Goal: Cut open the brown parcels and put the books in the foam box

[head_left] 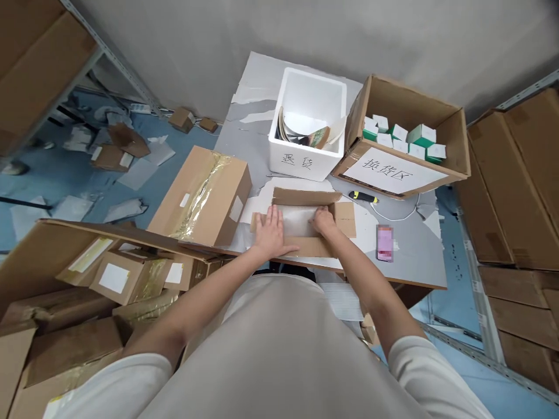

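An opened small cardboard box (305, 247) lies on the table in front of me, its flaps folded outward. Something flat and whitish (299, 220) shows inside it. My left hand (271, 234) rests on the box's left side with its fingers stretched out and the thumb along the near flap. At the right end of the box, my right hand (324, 221) is closed, its fingers curled down inside the edge; what they grip, if anything, is hidden. To the right lie a yellow-and-black box cutter (363, 196) and a phone with a pink screen (385, 243).
A white foam bin (301, 160) and a carton (406, 169) of green-and-white boxes stand at the table's back. A taped carton (205, 195) sits left, above a large box of parcels (117, 273). Shelves with cartons (519, 192) flank the right; packaging scraps litter the floor.
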The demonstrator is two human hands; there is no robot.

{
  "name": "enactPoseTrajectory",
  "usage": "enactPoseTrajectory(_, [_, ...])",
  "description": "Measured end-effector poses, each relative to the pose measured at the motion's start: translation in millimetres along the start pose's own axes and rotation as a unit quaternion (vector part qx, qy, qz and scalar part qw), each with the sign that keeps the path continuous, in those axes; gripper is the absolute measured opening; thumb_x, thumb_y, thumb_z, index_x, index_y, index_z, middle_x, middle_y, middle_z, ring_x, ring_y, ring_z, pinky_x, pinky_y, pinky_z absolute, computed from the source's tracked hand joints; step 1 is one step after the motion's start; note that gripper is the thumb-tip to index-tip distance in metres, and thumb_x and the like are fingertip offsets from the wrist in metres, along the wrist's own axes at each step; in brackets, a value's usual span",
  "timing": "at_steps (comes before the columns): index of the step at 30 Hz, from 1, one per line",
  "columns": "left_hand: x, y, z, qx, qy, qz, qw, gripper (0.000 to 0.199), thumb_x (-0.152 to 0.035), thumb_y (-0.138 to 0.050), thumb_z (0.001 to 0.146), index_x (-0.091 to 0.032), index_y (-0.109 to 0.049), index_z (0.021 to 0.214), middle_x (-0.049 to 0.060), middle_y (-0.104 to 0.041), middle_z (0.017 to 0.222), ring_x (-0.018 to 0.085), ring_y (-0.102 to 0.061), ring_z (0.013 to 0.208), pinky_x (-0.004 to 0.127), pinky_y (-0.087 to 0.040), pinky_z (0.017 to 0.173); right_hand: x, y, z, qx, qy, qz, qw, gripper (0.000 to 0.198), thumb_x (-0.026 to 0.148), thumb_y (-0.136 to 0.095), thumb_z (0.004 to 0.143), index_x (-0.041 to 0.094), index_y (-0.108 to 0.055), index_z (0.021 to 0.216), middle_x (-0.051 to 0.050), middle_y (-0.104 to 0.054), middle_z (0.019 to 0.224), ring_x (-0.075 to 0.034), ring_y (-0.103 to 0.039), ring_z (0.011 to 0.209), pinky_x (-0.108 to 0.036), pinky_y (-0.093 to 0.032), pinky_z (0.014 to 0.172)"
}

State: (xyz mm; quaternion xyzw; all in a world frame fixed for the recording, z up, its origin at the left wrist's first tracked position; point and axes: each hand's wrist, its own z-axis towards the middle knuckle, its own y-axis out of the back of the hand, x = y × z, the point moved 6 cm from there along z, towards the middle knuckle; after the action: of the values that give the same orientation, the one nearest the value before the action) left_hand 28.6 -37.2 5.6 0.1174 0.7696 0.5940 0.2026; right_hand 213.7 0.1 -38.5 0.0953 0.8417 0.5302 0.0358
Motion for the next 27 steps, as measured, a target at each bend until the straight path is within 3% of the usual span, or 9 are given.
enactPoseTrajectory(2, [-8.5,-15.1,2.4,0.014,0.012,-0.017,1.0,0.123,-0.082,-0.052,0.061,0.001,-0.023,0.147,0.03,-0.013,0.154,0.044,-0.003,0.144,0.064,-0.007,0.111,-2.4,-9.2,12.7,0.004,-0.052,0.019,0.998,0.064,0.036,-0.063,0.081,-0.004,-0.044,0.127,-0.032,-0.05,0.126,-0.033,-0.058,0.111,-0.04,-0.048,0.088])
enactPoseTrajectory(5, [-10.0,-31.0,2.6,0.009,0.003,-0.045,0.999,0.126,-0.082,-0.055,0.058,0.003,-0.024,0.146,0.029,-0.017,0.154,0.043,0.005,0.144,0.063,-0.006,0.112,-8.7,-22.1,22.0,0.003,-0.092,0.051,0.994,0.063,0.041,-0.061,0.082,0.005,-0.041,0.129,-0.023,-0.051,0.127,-0.026,-0.058,0.113,-0.033,-0.049,0.09])
enactPoseTrajectory(10, [-3.5,-38.9,3.5,-0.017,-0.02,-0.084,0.996,0.128,-0.08,-0.059,0.057,0.005,-0.022,0.146,0.027,-0.02,0.154,0.04,0.004,0.145,0.054,-0.008,0.116,-18.4,-32.3,29.3,0.007,-0.116,0.081,0.99,0.064,0.043,-0.06,0.083,0.007,-0.036,0.13,-0.019,-0.049,0.128,-0.019,-0.056,0.116,-0.023,-0.046,0.093])
enactPoseTrajectory(13, [-2.7,-40.2,6.3,-0.021,-0.015,-0.089,0.996,0.128,-0.079,-0.061,0.056,0.004,-0.022,0.146,0.027,-0.021,0.154,0.041,0.004,0.145,0.054,-0.009,0.116,-18.1,-33.7,32.8,0.02,-0.118,0.076,0.99,0.064,0.038,-0.064,0.081,0.008,-0.037,0.131,-0.019,-0.05,0.128,-0.022,-0.057,0.115,-0.026,-0.047,0.093])
enactPoseTrajectory(16, [-3.9,-40.2,6.6,-0.019,-0.014,-0.089,0.996,0.126,-0.078,-0.061,0.056,0.003,-0.024,0.146,0.026,-0.023,0.153,0.041,0.004,0.145,0.055,-0.01,0.115,-13.9,-32.6,33.8,0.028,-0.112,0.055,0.992,0.052,0.025,-0.063,0.082,0.009,-0.045,0.128,-0.023,-0.046,0.131,-0.027,-0.059,0.112,-0.035,-0.047,0.093])
enactPoseTrajectory(20, [-4.8,-37.4,3.3,-0.021,-0.016,-0.086,0.996,0.123,-0.076,-0.062,0.058,0.002,-0.027,0.145,0.026,-0.026,0.152,0.041,0.002,0.145,0.056,-0.01,0.115,-7.8,-29.4,30.0,0.025,-0.07,0.033,0.997,0.036,0.01,-0.044,0.089,0.012,-0.051,0.124,-0.025,-0.043,0.135,-0.03,-0.052,0.121,-0.042,-0.044,0.096])
enactPoseTrajectory(23, [-5.8,-35.7,1.0,-0.022,-0.02,-0.082,0.996,0.121,-0.076,-0.061,0.058,0.001,-0.028,0.145,0.025,-0.028,0.152,0.041,0.002,0.145,0.056,-0.01,0.115,-7.8,-28.5,25.4,0.03,-0.025,0.031,0.999,0.038,0.008,-0.049,0.087,0.012,-0.051,0.124,-0.022,-0.048,0.134,-0.026,-0.044,0.128,-0.034,-0.04,0.101])
enactPoseTrajectory(27, [-6.4,-35.2,0.2,-0.024,-0.023,-0.075,0.997,0.12,-0.076,-0.063,0.057,0.0,-0.03,0.145,0.025,-0.03,0.151,0.042,0.0,0.145,0.056,-0.011,0.115,-10.8,-26.5,23.3,0.046,-0.001,0.03,0.998,0.05,0.013,-0.06,0.082,0.006,-0.044,0.13,-0.021,-0.056,0.127,-0.024,-0.054,0.117,-0.028,-0.042,0.095])
